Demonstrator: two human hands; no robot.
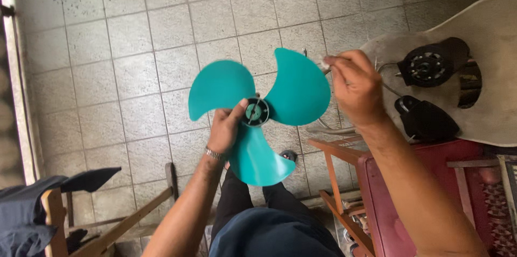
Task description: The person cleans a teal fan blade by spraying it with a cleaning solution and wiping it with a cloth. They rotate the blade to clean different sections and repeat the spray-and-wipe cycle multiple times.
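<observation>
my left hand (pixel 225 127) grips the teal fan blade (pixel 258 111) at its hub, held above the tiled floor (pixel 134 47). my right hand (pixel 353 84) pinches a small white bit just beside a blade tip; black motor parts (pixel 428 66) lie on the counter (pixel 495 25).

Pale board (pixel 495 30) and tiled floor (pixel 134 63) carry the parts

Two black fan motor housings (pixel 431 66) (pixel 425 119) lie on the board at right; wooden chairs (pixel 344 181) stand on the grey tiles, near.
</observation>
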